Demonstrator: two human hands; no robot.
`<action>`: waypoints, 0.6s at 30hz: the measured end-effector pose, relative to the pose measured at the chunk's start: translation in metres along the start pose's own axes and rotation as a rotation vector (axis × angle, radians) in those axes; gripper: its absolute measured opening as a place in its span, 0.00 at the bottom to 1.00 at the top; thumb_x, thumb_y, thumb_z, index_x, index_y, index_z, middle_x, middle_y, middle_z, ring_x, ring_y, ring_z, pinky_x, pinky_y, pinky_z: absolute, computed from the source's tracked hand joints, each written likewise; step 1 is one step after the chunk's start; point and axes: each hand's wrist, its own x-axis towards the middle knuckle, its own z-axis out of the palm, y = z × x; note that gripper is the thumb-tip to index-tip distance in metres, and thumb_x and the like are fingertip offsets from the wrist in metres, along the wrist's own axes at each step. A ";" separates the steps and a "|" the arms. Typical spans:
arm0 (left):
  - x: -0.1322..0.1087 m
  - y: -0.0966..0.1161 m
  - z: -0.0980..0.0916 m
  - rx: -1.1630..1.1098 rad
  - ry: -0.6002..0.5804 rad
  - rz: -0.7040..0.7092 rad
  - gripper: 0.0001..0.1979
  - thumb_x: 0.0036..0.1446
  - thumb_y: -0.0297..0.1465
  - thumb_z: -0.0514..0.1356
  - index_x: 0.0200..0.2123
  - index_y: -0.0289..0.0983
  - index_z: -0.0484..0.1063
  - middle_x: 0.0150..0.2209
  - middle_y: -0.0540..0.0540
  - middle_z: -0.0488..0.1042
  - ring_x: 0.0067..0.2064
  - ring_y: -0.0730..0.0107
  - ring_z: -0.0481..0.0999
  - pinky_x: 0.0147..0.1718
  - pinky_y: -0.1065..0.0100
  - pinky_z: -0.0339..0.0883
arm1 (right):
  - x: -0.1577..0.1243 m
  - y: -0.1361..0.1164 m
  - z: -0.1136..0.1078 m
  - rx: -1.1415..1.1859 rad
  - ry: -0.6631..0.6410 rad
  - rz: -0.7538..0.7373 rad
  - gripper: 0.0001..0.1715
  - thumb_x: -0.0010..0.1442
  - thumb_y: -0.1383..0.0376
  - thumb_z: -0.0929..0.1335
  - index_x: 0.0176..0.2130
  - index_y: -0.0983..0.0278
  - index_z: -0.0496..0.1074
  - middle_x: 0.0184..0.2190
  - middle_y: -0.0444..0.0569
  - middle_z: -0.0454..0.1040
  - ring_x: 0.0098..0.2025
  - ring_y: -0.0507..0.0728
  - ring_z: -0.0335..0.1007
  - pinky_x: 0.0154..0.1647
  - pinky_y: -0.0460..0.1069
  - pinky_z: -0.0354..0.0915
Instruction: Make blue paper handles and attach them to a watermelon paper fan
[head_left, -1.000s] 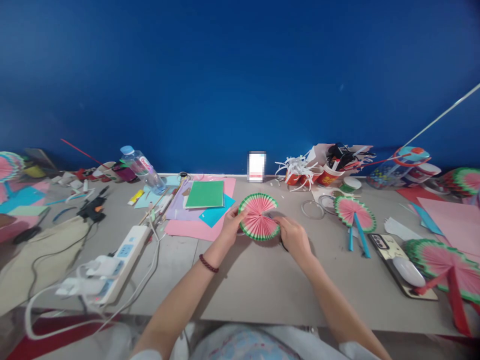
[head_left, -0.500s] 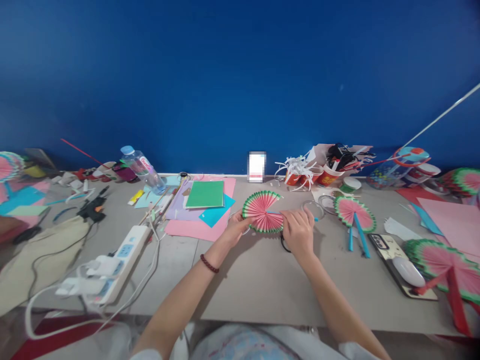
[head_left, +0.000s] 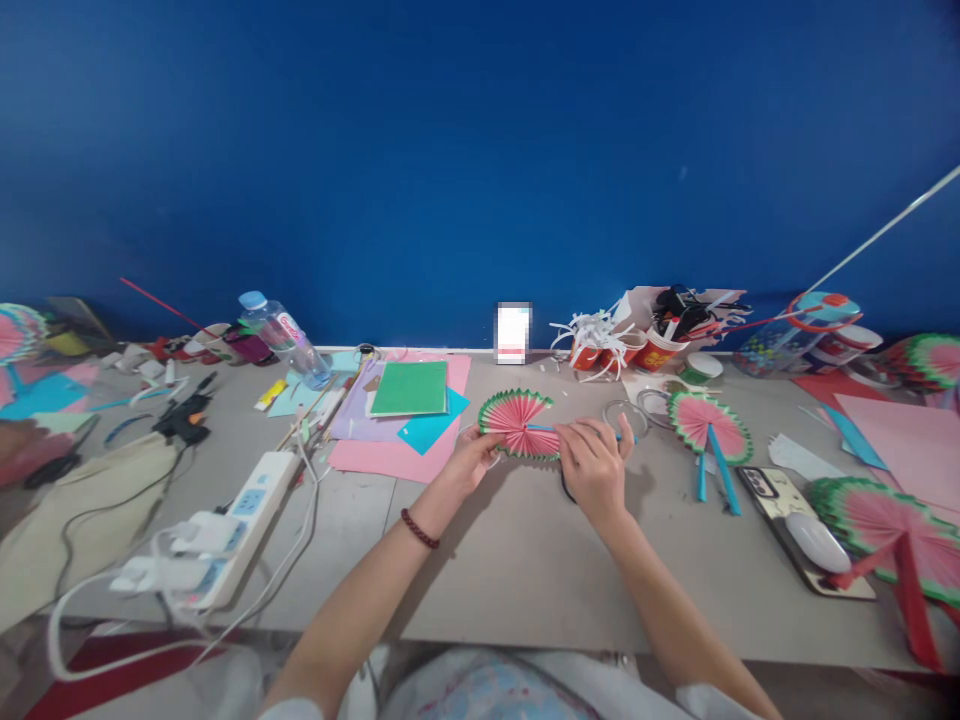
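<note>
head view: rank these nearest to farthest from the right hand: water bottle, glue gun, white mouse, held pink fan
1. Pink fan: gripped by the right hand, extending left
2. White mouse: off to the right
3. Water bottle: back left, tilted
4. Glue gun: left, beyond the bottle

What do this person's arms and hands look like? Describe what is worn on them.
The left hand and right hand are both ungloved. A dark reddish-brown beaded bracelet circles the left wrist. Pale short sleeves leave the forearms bare. A thin black loop shows beside the right hand; whether it is worn is unclear.
</note>
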 end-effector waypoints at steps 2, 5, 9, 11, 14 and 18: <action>0.000 0.000 0.000 -0.010 0.018 0.000 0.11 0.32 0.25 0.69 0.23 0.35 0.73 0.23 0.51 0.74 0.24 0.78 0.69 0.23 0.75 0.56 | -0.001 0.000 0.000 0.009 -0.018 0.010 0.13 0.61 0.69 0.63 0.39 0.58 0.75 0.34 0.46 0.78 0.44 0.58 0.70 0.62 0.64 0.40; 0.001 -0.002 -0.001 0.017 0.038 0.016 0.10 0.32 0.25 0.68 0.22 0.35 0.72 0.22 0.51 0.73 0.23 0.77 0.68 0.22 0.75 0.57 | -0.001 0.001 0.000 0.031 -0.036 0.027 0.13 0.61 0.69 0.63 0.39 0.57 0.75 0.34 0.46 0.78 0.44 0.58 0.70 0.63 0.65 0.39; 0.003 -0.001 -0.003 0.079 0.048 0.032 0.09 0.34 0.25 0.66 0.23 0.36 0.71 0.20 0.53 0.71 0.21 0.78 0.67 0.23 0.75 0.58 | -0.001 0.003 0.001 0.044 -0.015 0.039 0.12 0.61 0.69 0.63 0.38 0.57 0.75 0.33 0.46 0.78 0.44 0.59 0.70 0.63 0.65 0.39; 0.004 -0.001 -0.004 0.102 0.038 0.079 0.09 0.34 0.26 0.66 0.25 0.35 0.72 0.21 0.53 0.72 0.23 0.78 0.69 0.25 0.74 0.61 | -0.001 0.005 0.001 0.049 0.001 0.047 0.12 0.60 0.69 0.63 0.37 0.58 0.75 0.32 0.46 0.78 0.44 0.59 0.70 0.62 0.65 0.41; 0.007 0.000 -0.007 0.117 0.050 0.150 0.10 0.36 0.27 0.66 0.28 0.35 0.73 0.25 0.51 0.74 0.26 0.76 0.72 0.29 0.73 0.63 | 0.001 0.006 0.001 0.053 0.026 0.067 0.11 0.60 0.69 0.64 0.36 0.59 0.75 0.31 0.45 0.78 0.42 0.58 0.70 0.62 0.65 0.42; 0.012 0.002 -0.016 0.130 0.130 0.194 0.11 0.37 0.30 0.66 0.29 0.35 0.74 0.25 0.50 0.75 0.27 0.73 0.73 0.31 0.70 0.65 | 0.003 0.010 -0.002 0.035 0.067 0.123 0.11 0.60 0.70 0.63 0.35 0.60 0.75 0.31 0.46 0.78 0.42 0.59 0.70 0.62 0.65 0.41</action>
